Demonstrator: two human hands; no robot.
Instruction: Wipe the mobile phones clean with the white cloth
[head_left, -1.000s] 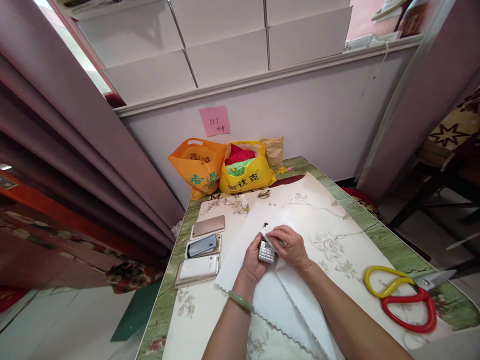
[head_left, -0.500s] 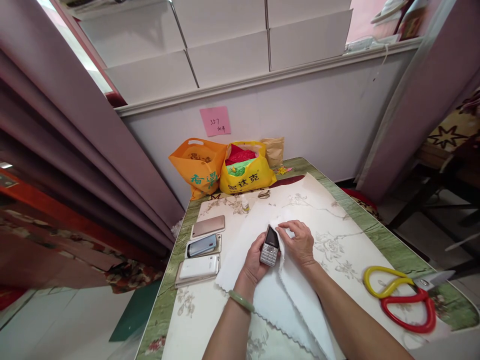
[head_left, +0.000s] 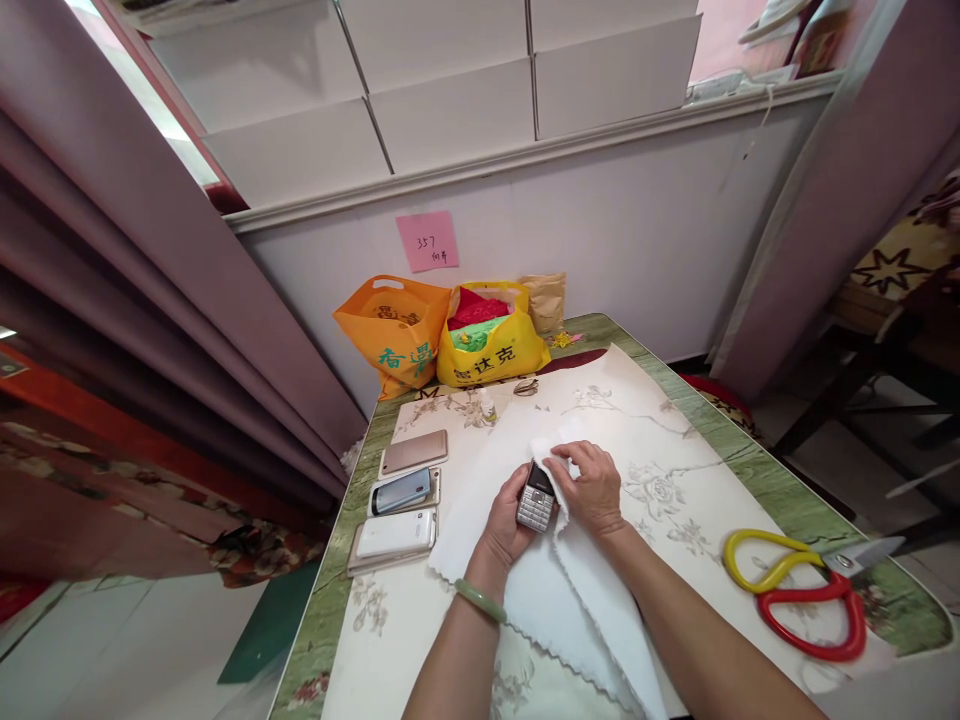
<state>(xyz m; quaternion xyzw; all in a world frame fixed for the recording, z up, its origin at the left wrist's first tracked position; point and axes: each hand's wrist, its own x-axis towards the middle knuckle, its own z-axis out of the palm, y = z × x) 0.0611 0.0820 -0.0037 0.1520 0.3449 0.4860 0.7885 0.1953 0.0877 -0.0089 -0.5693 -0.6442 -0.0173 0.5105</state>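
My left hand point(head_left: 504, 524) grips a small silver keypad phone point(head_left: 535, 501), upright over a white scalloped cloth point(head_left: 541, 580) spread on the table. A green bangle point(head_left: 480, 599) circles that wrist. My right hand point(head_left: 592, 487) pinches a fold of the same cloth and presses it onto the top of the phone, covering part of its screen.
Three smartphones point(head_left: 399, 492) lie in a column at the left on the flower-printed table cover point(head_left: 675, 470). Large red-and-yellow scissors point(head_left: 802, 592) lie at the right. An orange bag point(head_left: 397, 335) and a yellow bag point(head_left: 491, 345) stand at the far edge by the wall. A small bottle point(head_left: 487, 405) stands near them.
My right hand lifted the cloth off the phone, baring its screen, then came back down onto the phone's top with the cloth. The left hand stayed put.
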